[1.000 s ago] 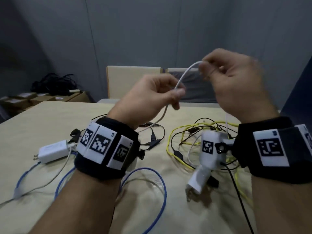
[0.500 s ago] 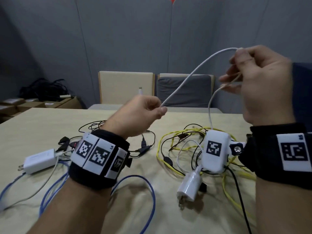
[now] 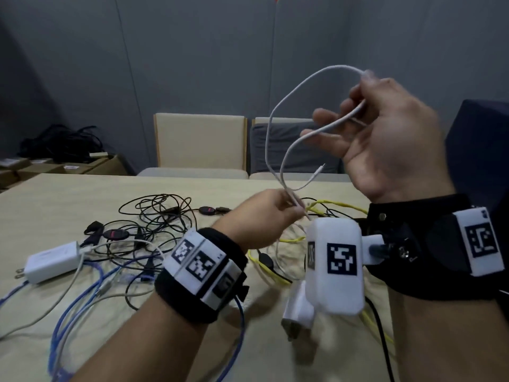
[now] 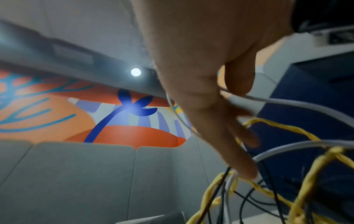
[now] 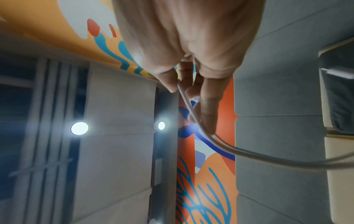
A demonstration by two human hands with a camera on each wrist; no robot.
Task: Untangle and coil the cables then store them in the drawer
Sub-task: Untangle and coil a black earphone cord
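A thin white cable [image 3: 278, 114] arcs in the air between my hands, its small connector end [image 3: 321, 169] dangling free. My right hand [image 3: 358, 97] is raised above the table and pinches the cable's upper turns, with the other fingers spread. In the right wrist view the cable [image 5: 193, 115] runs out from between thumb and fingers. My left hand [image 3: 296, 205], lower and just above the table, pinches the cable's lower strands together. The left wrist view shows these strands [image 4: 277, 101] under the thumb. The cable's white plug [image 3: 298, 312] lies on the table under my right wrist.
On the wooden table [image 3: 55, 199] lie a white charger [image 3: 52, 261], blue cable [image 3: 82, 293], tangled black cables [image 3: 157, 213] and yellow cable [image 3: 333, 205]. Two chairs [image 3: 199, 144] stand behind the far edge. Cardboard boxes [image 3: 55, 166] sit at the back left.
The cable ran nearly straight between my hands before; now it hangs in loops. My left hand has moved right and down, closer under my right hand, which has opened its lower fingers.
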